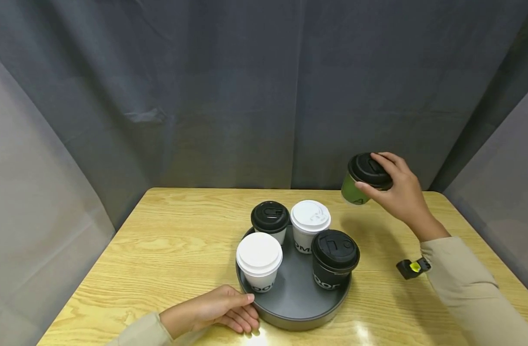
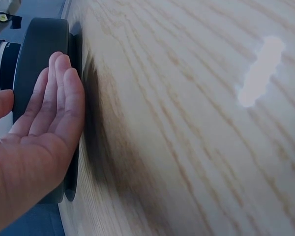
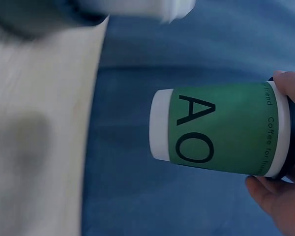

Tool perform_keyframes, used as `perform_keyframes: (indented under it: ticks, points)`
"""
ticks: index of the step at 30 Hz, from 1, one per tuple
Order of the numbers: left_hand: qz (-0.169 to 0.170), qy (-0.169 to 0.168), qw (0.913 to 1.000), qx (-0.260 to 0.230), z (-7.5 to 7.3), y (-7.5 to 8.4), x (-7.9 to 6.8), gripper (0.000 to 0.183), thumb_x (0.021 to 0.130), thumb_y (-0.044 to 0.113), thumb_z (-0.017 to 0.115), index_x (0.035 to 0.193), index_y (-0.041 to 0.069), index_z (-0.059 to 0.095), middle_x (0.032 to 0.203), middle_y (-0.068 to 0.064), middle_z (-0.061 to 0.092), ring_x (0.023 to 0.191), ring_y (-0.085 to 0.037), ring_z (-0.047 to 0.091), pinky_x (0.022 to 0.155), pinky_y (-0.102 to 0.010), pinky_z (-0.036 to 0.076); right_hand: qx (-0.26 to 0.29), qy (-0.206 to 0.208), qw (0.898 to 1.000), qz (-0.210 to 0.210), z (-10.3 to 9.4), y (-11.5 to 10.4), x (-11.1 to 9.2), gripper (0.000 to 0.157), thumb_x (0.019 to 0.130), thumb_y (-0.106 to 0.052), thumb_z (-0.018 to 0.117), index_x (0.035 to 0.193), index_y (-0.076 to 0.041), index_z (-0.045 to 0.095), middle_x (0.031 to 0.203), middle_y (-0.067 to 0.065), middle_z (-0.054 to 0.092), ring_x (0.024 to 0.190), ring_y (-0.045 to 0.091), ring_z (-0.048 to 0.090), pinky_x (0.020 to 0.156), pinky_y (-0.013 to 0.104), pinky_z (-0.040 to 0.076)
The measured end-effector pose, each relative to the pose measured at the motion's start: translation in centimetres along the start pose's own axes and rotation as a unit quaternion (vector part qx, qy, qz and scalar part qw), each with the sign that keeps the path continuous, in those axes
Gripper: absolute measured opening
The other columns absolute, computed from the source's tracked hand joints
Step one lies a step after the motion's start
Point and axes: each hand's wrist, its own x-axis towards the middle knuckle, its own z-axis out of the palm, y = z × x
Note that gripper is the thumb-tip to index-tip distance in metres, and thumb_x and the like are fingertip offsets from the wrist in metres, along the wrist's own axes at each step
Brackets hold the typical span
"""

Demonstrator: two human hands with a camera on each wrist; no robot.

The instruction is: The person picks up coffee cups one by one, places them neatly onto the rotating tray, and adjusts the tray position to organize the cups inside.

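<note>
My right hand holds a green paper cup with a black lid, thumb and fingers round the lid. The cup is up in the air near the table's far right; in the right wrist view, dark letters show on its green sleeve. My left hand lies at the front left side of a round dark grey tray. Its fingers extend along the tray's wall, and the thumb is by the rim. On the tray stand a white-lidded cup near that hand and a black cup at right.
Farther back on the tray are a black-lidded white cup and another white-lidded cup. The tray sits on a wood-grain table. Dark grey curtain hangs behind the table, with lighter panels at both sides.
</note>
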Motion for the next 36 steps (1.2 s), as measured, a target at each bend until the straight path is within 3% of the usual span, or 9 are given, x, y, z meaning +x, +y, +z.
perform_keyframes:
  ticks: [6,10,13,15,21,29,36]
  points:
    - [-0.002,0.000,1.0000,-0.002,0.0,0.0,0.1,0.045,0.100,0.033,0.049,0.100,-0.008,0.067,0.093,-0.013,0.073,0.072,-0.008,0.068,0.067,-0.022,0.056,0.018,0.029,0.996,-0.082,-1.4,-4.4,-0.5,0.075,0.071,-0.018,0.085,0.139,-0.014,0.051,0.140,0.014,0.044,0.121,0.039,0.048,0.087,0.054,0.044]
    - [-0.003,0.000,1.0000,-0.002,0.0,0.0,0.1,0.046,0.100,0.034,0.049,0.101,-0.009,0.067,0.093,-0.013,0.073,0.072,-0.008,0.068,0.068,-0.022,0.057,0.021,0.039,0.990,-0.135,-2.2,-7.1,-1.1,0.078,0.066,-0.013,0.087,0.137,-0.014,0.054,0.138,0.012,0.047,0.119,0.033,0.050,0.093,0.030,0.043]
    - [-0.003,0.001,1.0000,0.000,0.1,-0.1,0.1,0.047,0.100,0.034,0.049,0.102,-0.010,0.066,0.094,-0.015,0.073,0.072,-0.009,0.068,0.068,-0.023,0.057,0.036,0.038,0.984,-0.171,-2.7,-9.0,-1.7,0.078,0.065,-0.016,0.088,0.135,-0.013,0.055,0.137,0.011,0.049,0.119,0.030,0.050,0.094,0.012,0.036]
    - [-0.003,0.003,1.0000,0.002,0.1,-0.1,0.1,0.047,0.100,0.034,0.049,0.102,-0.010,0.066,0.094,-0.015,0.073,0.072,-0.009,0.068,0.067,-0.023,0.057,0.050,0.029,0.980,-0.191,-2.9,-10.3,-2.2,0.076,0.067,-0.023,0.088,0.135,-0.012,0.055,0.136,0.011,0.050,0.120,0.027,0.050,0.095,0.008,0.034]
    - [0.008,0.002,1.0000,0.003,0.1,-0.2,0.2,0.048,0.100,0.032,0.047,0.102,-0.012,0.065,0.094,-0.018,0.072,0.071,-0.010,0.068,0.067,-0.024,0.057,0.092,-0.011,0.968,-0.234,-2.9,-13.3,-4.4,0.075,0.078,-0.045,0.077,0.137,-0.008,0.052,0.137,0.011,0.049,0.120,0.020,0.049,0.099,0.011,0.036]
    - [0.015,-0.003,0.9999,0.004,0.0,-0.2,0.2,0.048,0.101,0.030,0.046,0.102,-0.014,0.064,0.095,-0.019,0.072,0.072,-0.010,0.068,0.066,-0.024,0.057,0.093,-0.056,0.959,-0.264,-1.4,-15.0,-7.8,0.077,0.077,-0.047,0.078,0.137,-0.008,0.051,0.136,0.009,0.050,0.119,0.020,0.052,0.103,0.013,0.034]
    - [0.015,-0.002,0.9999,0.003,0.1,-0.2,0.0,0.050,0.100,0.032,0.047,0.103,-0.014,0.064,0.096,-0.021,0.071,0.073,-0.010,0.068,0.067,-0.024,0.057,0.037,-0.109,0.967,-0.225,1.4,-14.2,-11.0,0.083,0.074,-0.053,0.077,0.141,-0.014,0.048,0.139,0.004,0.047,0.126,0.021,0.044,0.106,0.022,0.032]
